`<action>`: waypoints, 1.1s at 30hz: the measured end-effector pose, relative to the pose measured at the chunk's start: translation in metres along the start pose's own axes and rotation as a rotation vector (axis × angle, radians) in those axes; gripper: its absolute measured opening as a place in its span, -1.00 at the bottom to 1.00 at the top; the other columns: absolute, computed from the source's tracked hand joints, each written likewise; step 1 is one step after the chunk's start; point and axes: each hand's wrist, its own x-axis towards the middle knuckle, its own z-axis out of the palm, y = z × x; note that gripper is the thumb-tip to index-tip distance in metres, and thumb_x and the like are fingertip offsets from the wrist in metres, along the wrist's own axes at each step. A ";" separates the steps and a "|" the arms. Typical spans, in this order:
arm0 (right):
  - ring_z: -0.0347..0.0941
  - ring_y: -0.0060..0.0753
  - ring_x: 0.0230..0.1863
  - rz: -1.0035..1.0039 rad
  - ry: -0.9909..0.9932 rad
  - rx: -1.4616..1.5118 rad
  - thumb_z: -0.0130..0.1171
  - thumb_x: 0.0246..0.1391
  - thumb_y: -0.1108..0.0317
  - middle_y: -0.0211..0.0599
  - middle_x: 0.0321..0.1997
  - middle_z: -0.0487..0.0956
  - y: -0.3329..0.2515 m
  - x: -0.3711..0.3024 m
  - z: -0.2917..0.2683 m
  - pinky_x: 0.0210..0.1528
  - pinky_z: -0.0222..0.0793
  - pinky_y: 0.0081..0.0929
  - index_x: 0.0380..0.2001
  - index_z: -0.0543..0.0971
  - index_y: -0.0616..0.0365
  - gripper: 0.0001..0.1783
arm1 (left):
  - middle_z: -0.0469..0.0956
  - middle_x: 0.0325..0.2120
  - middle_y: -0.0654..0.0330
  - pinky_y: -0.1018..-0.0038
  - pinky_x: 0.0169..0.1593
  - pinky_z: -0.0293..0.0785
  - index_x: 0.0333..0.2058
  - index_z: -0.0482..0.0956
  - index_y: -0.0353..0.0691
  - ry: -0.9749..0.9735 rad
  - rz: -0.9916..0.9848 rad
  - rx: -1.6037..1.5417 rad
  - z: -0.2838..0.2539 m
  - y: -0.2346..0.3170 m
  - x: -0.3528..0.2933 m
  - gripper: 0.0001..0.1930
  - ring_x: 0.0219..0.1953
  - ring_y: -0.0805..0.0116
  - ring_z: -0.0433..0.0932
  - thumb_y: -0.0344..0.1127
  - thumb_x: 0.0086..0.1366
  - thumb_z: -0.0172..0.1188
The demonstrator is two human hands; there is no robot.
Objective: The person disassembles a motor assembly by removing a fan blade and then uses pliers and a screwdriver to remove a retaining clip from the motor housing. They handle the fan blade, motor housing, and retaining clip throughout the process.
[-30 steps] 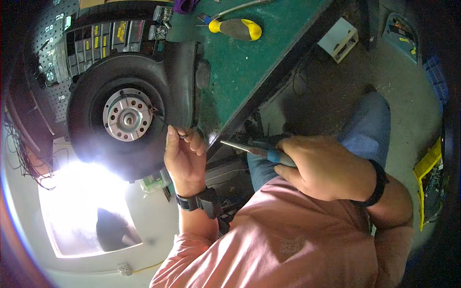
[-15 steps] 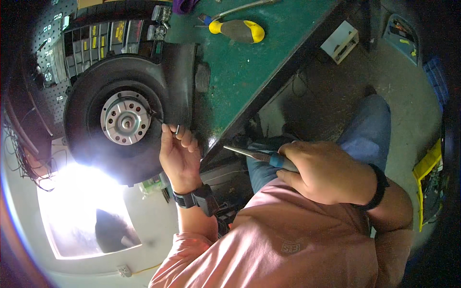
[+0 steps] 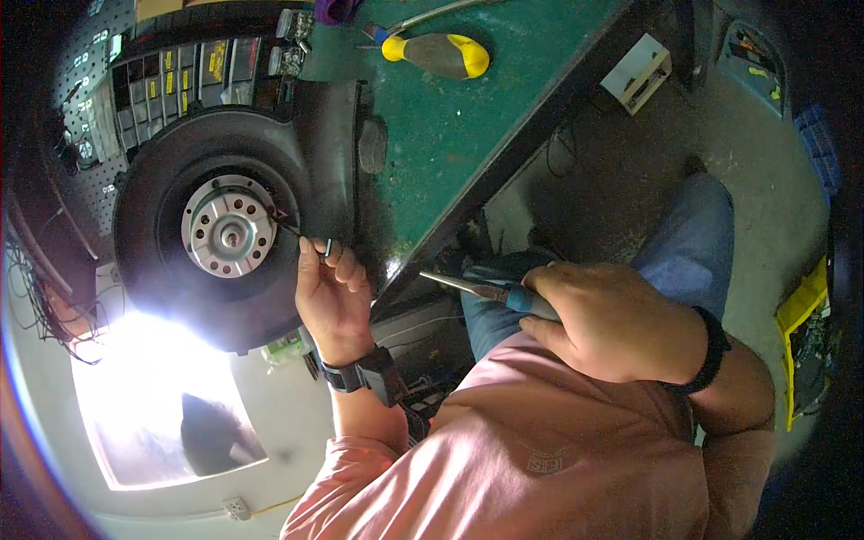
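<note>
Over on the left, by the green bench top (image 3: 432,171), is one big round black casing (image 3: 139,225). One silver metal disc (image 3: 231,236) sits in the middle of it, with a ring of small holes. I cannot count those holes for sure.

One left hand (image 3: 335,292) is up beside the casing, just right of the disc. Its thumb and first finger are pinched together on one thin dark wire (image 3: 288,229), which runs back to the edge of the disc. One small thing with a pale edge (image 3: 328,248) sticks up at those fingers; it is too small to name.

One right hand (image 3: 607,319) is in front of the shirt, well apart from the disc. Its fingers are wrapped around the handle of one pair of pliers (image 3: 486,289). The long thin nose points left, toward the left hand. I cannot tell if the two tips touch.

Each wrist has one dark band: a strap with a box (image 3: 382,373) on the left, and a plain band (image 3: 711,351) on the right.

Up on the bench lies one yellow and black screwdriver (image 3: 436,56).
</note>
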 end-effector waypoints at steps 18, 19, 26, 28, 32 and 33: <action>0.50 0.15 -0.39 -0.047 0.040 0.021 0.13 0.06 0.22 0.07 -0.47 0.53 0.001 -0.002 -0.001 -0.31 0.42 -0.06 -0.40 0.45 0.28 -0.71 | 0.34 -0.55 0.30 0.58 -0.53 0.29 -0.35 0.43 -0.21 -0.078 -0.131 -0.308 0.015 0.014 0.007 -0.69 -0.58 0.52 0.31 -0.12 0.44 -0.13; 0.51 0.15 -0.39 -0.043 0.030 0.024 0.14 0.05 0.22 0.07 -0.47 0.53 0.001 -0.002 -0.001 -0.30 0.42 -0.06 -0.39 0.45 0.28 -0.71 | 0.34 -0.55 0.29 0.56 -0.52 0.29 -0.34 0.44 -0.21 -0.098 -0.138 -0.323 0.013 0.016 0.010 -0.69 -0.57 0.52 0.32 -0.12 0.44 -0.12; 0.50 0.18 -0.22 0.015 -0.105 0.108 0.18 0.06 0.15 0.18 -0.30 0.55 -0.013 0.004 -0.008 -0.17 0.42 -0.14 -0.18 0.48 0.41 -0.54 | 0.35 -0.54 0.29 0.54 -0.48 0.21 -0.33 0.46 -0.23 -0.060 -0.073 -0.323 0.021 0.015 0.012 -0.72 -0.50 0.47 0.28 -0.15 0.42 -0.07; 0.50 0.20 -0.25 0.002 -0.132 0.132 0.16 0.09 0.15 0.18 -0.34 0.55 -0.022 0.010 -0.007 -0.23 0.40 -0.14 -0.23 0.48 0.39 -0.57 | 0.35 -0.54 0.28 0.53 -0.47 0.19 -0.34 0.47 -0.23 -0.082 -0.051 -0.298 0.022 0.018 0.009 -0.73 -0.49 0.44 0.27 -0.17 0.42 -0.06; 0.47 0.29 -0.37 0.028 -0.256 0.227 0.06 0.13 0.17 0.24 -0.48 0.51 -0.037 0.037 -0.005 -0.34 0.35 -0.03 -0.38 0.46 0.34 -0.65 | 0.41 -0.52 0.23 0.51 -0.42 0.25 -0.35 0.48 -0.25 -0.030 -0.039 -0.217 0.020 0.017 0.007 -0.74 -0.45 0.40 0.34 -0.19 0.40 -0.03; 0.47 0.30 -0.39 0.014 -0.298 0.206 0.06 0.13 0.17 0.25 -0.50 0.50 -0.040 0.047 -0.006 -0.35 0.34 -0.02 -0.43 0.47 0.34 -0.64 | 0.44 -0.51 0.21 0.51 -0.40 0.27 -0.34 0.49 -0.26 -0.031 -0.033 -0.205 0.020 0.016 0.007 -0.74 -0.44 0.39 0.37 -0.19 0.40 -0.03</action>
